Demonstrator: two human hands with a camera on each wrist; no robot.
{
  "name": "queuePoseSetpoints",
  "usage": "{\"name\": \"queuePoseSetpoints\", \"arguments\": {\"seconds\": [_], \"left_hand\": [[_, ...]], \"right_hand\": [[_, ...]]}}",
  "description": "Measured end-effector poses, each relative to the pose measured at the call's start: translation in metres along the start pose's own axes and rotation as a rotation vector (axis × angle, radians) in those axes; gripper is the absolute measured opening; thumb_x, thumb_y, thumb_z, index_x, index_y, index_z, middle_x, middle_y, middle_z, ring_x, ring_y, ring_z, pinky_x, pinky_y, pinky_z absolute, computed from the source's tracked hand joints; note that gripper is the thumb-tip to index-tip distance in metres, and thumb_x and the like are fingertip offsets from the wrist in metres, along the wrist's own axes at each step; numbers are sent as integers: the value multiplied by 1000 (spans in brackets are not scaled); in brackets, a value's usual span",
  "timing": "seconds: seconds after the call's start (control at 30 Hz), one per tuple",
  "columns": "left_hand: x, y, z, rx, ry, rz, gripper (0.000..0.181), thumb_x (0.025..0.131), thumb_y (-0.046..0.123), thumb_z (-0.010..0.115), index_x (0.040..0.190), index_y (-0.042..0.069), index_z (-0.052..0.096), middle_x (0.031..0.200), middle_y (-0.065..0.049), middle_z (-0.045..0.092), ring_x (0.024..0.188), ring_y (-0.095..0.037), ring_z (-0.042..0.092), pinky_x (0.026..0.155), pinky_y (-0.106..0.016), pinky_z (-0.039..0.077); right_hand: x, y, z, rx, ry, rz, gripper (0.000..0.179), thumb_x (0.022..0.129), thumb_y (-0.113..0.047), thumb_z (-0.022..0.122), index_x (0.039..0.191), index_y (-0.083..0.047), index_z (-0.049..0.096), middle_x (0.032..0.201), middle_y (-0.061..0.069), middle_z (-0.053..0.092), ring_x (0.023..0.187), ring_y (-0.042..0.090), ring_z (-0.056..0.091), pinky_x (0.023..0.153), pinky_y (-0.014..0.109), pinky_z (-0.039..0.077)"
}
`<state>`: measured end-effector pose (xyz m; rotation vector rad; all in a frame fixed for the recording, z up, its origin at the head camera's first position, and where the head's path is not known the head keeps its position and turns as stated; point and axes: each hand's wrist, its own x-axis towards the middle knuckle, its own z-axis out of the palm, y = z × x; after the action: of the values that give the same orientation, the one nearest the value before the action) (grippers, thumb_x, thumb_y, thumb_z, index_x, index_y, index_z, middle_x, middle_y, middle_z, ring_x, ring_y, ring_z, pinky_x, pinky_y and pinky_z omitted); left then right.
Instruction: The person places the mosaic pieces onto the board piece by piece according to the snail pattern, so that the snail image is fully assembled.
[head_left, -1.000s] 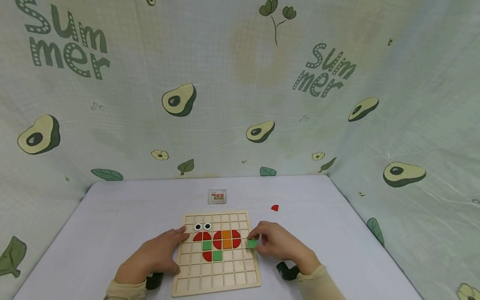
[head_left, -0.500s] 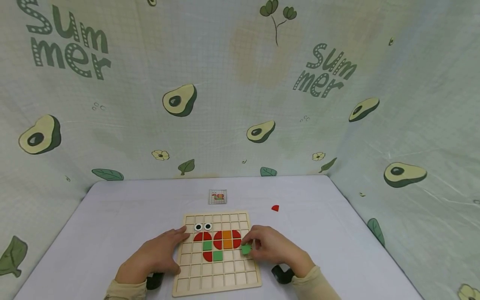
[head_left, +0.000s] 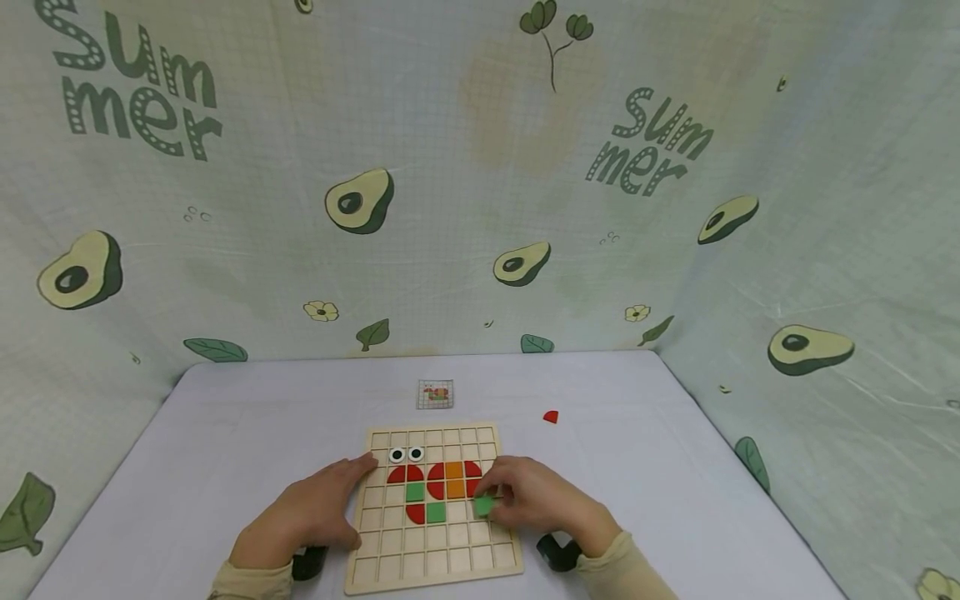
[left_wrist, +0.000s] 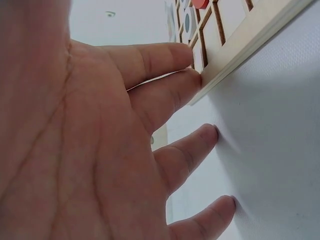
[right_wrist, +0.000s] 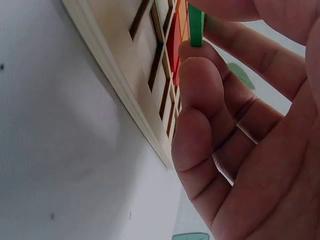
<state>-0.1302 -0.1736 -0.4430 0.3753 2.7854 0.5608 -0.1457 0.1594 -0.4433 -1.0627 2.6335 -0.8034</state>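
Note:
A wooden grid board (head_left: 423, 542) lies on the table, bearing red quarter-circle tiles, orange and green square tiles and two round eye tiles (head_left: 406, 454). My right hand (head_left: 536, 498) pinches a green square tile (head_left: 483, 506) over the board's right side, just below the red and orange tiles. In the right wrist view the green tile (right_wrist: 196, 26) shows edge-on at the fingertips. My left hand (head_left: 318, 510) rests at the board's left edge with fingers spread; in the left wrist view two fingertips (left_wrist: 187, 80) touch the frame and two others reach down to the tablecloth.
Behind the board lies a small picture card (head_left: 435, 394) with a gridded coloured figure. One loose red quarter-circle tile (head_left: 551, 417) sits on the white tablecloth (head_left: 247, 425) to the right. Printed fabric walls (head_left: 450, 275) stand at the back and sides.
My right hand has moved left and slightly toward me, carrying the green square tile from the board's right edge inward over the grid. The left hand stays in place.

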Motion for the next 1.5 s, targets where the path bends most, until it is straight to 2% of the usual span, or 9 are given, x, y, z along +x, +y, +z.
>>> {"name": "queuePoseSetpoints", "arguments": {"seconds": [0.2, 0.43, 0.8, 1.5], "left_hand": [[-1, 1, -1, -9, 4, 10, 101, 54, 24, 93, 144, 8, 52, 145, -14, 50, 133, -39, 45, 99, -62, 42], [-1, 4, -1, 13, -4, -12, 99, 54, 26, 93, 142, 7, 54, 153, -14, 41, 135, -41, 42, 92, -64, 46], [-1, 1, 0, 30, -7, 12, 94, 55, 27, 92, 141, 8, 56, 153, -9, 43, 137, -38, 41, 96, -62, 44], [0, 2, 0, 27, -20, 4, 94, 56, 27, 92, 141, 9, 56, 153, -10, 42, 138, -39, 39, 99, -64, 41]], "right_hand": [[4, 1, 6, -46, -8, -41, 23, 85, -15, 77, 105, -23, 76, 89, -14, 59, 70, 0, 50, 65, 17, 44], [7, -1, 10, -47, -9, -61, 24, 84, -15, 77, 106, -24, 76, 88, -14, 58, 71, 1, 51, 65, 17, 44], [10, -5, 14, -50, -22, -41, 23, 85, -17, 78, 106, -24, 76, 91, -15, 58, 73, 1, 50, 63, 17, 44], [15, -11, 19, -145, -22, -53, 23, 87, -23, 79, 110, -24, 76, 90, -17, 57, 71, -1, 46, 62, 17, 40]]}}
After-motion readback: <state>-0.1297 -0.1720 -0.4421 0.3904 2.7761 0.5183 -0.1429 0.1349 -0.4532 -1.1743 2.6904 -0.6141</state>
